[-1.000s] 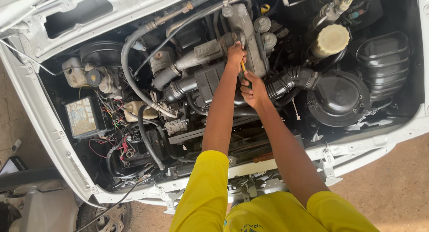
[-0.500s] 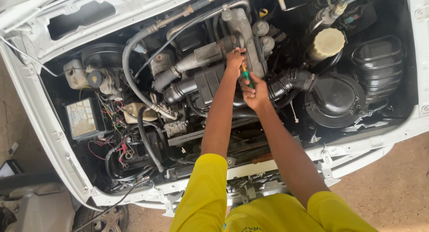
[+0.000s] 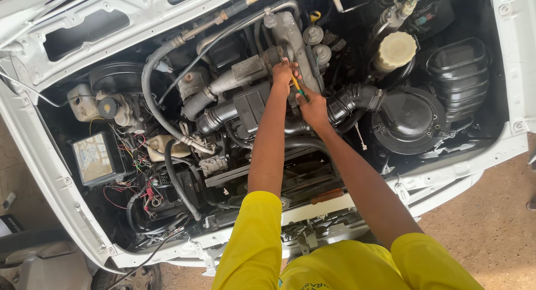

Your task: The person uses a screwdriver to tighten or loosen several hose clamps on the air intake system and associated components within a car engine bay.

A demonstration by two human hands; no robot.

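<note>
While both arms in yellow sleeves reach over the front edge of the white car's engine bay, the hands meet right in the middle, on top of the engine. The right hand is closed around a small screwdriver with a green and yellow handle, tip angled up and away toward the grey metal engine cover. The left hand sits just beside it, fingers curled and pressing down on the same spot next to the cover; can't really tell if it's pinching some small part or just bracing, too tiny to see. Just right of the hands is the black ribbed intake hose running into the round black air filter housing. A cream-capped reservoir sits above that. Way over on the left are the battery and a mess of red and black wires.
</note>
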